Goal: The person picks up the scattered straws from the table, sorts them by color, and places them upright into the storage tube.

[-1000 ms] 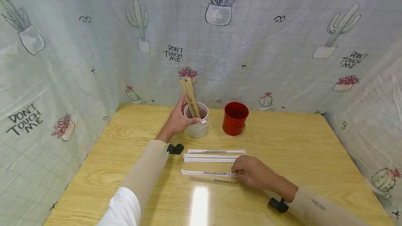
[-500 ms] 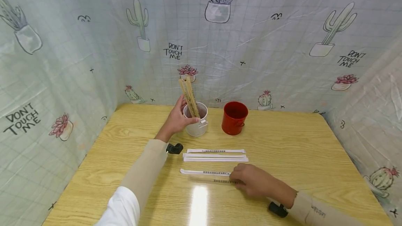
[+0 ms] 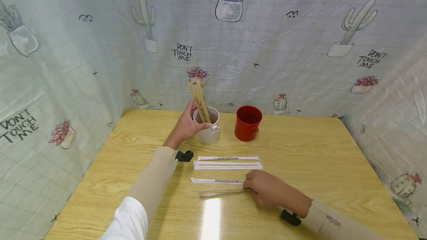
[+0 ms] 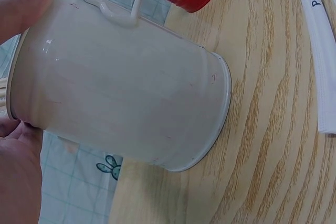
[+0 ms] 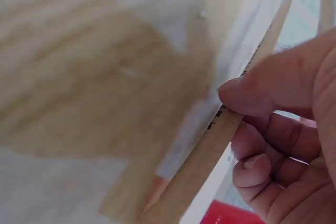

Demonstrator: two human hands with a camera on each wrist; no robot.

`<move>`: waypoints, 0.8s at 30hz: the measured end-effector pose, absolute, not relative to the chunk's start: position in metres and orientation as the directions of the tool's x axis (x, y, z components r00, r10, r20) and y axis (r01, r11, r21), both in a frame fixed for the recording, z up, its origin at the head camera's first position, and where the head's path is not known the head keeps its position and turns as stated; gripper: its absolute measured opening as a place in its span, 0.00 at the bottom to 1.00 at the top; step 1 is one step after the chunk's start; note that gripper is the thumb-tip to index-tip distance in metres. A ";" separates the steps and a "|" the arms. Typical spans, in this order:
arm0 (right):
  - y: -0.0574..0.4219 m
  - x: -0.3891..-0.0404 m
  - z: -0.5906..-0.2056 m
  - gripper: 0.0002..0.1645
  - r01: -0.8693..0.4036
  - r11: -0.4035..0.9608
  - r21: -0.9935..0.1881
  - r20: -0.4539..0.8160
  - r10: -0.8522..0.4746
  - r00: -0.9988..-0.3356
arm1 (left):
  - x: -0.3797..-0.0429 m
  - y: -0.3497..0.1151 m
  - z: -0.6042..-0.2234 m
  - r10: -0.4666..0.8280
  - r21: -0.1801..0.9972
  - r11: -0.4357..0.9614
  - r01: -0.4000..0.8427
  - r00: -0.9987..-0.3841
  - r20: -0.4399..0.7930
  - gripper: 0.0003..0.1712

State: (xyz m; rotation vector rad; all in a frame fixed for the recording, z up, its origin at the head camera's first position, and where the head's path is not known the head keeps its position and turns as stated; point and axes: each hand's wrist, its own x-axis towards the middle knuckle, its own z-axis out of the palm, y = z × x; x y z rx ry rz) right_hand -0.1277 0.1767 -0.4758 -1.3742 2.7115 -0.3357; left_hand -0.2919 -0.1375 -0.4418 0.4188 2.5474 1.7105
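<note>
At yellow wooden tabletop [image 3: 317, 158] — right fingers [image 5: 256, 171] are pinching brown-paper strip [image 5: 197, 166] | left fingers [image 4: 26, 10] are gripping white metal bucket [image 4: 126, 82]

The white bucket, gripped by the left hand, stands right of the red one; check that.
Only the side is wrong: the white bucket, gripped by the left hand, stands left of the red bucket, as the head view shows.
</note>
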 end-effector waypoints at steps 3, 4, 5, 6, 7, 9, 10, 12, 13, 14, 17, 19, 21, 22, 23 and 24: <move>0.178 -0.133 -0.471 0.10 -0.791 0.553 -0.262 0.150 -0.786 -0.599 | -0.293 -0.138 -0.440 0.244 0.914 0.356 0.196 -0.963 0.111 0.72; 0.178 -0.135 -0.469 0.10 -0.795 0.543 -0.270 0.202 -0.775 -0.598 | -0.293 -0.138 -0.439 0.242 0.914 0.357 0.194 -0.964 0.110 0.73; 0.178 -0.137 -0.468 0.11 -0.804 0.528 -0.273 0.255 -0.766 -0.590 | -0.293 -0.138 -0.439 0.243 0.914 0.357 0.194 -0.964 0.110 0.73; 0.179 -0.138 -0.466 0.12 -0.810 0.517 -0.276 0.300 -0.755 -0.584 | -0.293 -0.138 -0.439 0.242 0.913 0.358 0.194 -0.964 0.110 0.73; 0.178 -0.140 -0.465 0.13 -0.816 0.507 -0.278 0.340 -0.742 -0.577 | -0.293 -0.138 -0.439 0.245 0.914 0.355 0.196 -0.963 0.112 0.73; 0.178 -0.143 -0.462 0.14 -0.821 0.494 -0.287 0.393 -0.721 -0.571 | -0.293 -0.137 -0.440 0.249 0.914 0.353 0.199 -0.962 0.114 0.73; 0.178 -0.144 -0.460 0.15 -0.821 0.490 -0.294 0.410 -0.711 -0.571 | -0.294 -0.137 -0.440 0.251 0.915 0.348 0.202 -0.961 0.117 0.73; 0.177 -0.146 -0.455 0.15 -0.816 0.490 -0.307 0.426 -0.696 -0.578 | -0.294 -0.137 -0.440 0.253 0.916 0.345 0.203 -0.960 0.118 0.73; 0.176 -0.147 -0.453 0.15 -0.813 0.489 -0.316 0.432 -0.688 -0.583 | -0.294 -0.137 -0.440 0.256 0.916 0.343 0.206 -0.959 0.119 0.73; 0.175 -0.148 -0.450 0.15 -0.810 0.490 -0.323 0.437 -0.682 -0.587 | -0.295 -0.137 -0.440 0.254 0.917 0.344 0.204 -0.960 0.118 0.73; 0.172 -0.150 -0.442 0.16 -0.806 0.480 -0.345 0.462 -0.661 -0.591 | -0.295 -0.137 -0.440 0.251 0.917 0.344 0.202 -0.961 0.117 0.72; 0.169 -0.152 -0.436 0.16 -0.813 0.456 -0.362 0.491 -0.648 -0.582 | -0.296 -0.137 -0.440 0.252 0.919 0.338 0.204 -0.960 0.120 0.72; 0.166 -0.155 -0.432 0.17 -0.822 0.423 -0.382 0.519 -0.638 -0.569 | -0.296 -0.137 -0.439 0.250 0.921 0.333 0.203 -0.961 0.122 0.72; 0.164 -0.157 -0.429 0.17 -0.827 0.406 -0.389 0.534 -0.632 -0.562 | -0.296 -0.137 -0.439 0.250 0.922 0.331 0.203 -0.961 0.122 0.72; 0.163 -0.159 -0.427 0.17 -0.831 0.388 -0.399 0.548 -0.626 -0.556 | -0.296 -0.137 -0.439 0.254 0.922 0.328 0.203 -0.960 0.121 0.73; 0.161 -0.161 -0.425 0.17 -0.834 0.374 -0.407 0.562 -0.618 -0.551 | -0.296 -0.137 -0.438 0.255 0.923 0.328 0.203 -0.959 0.121 0.73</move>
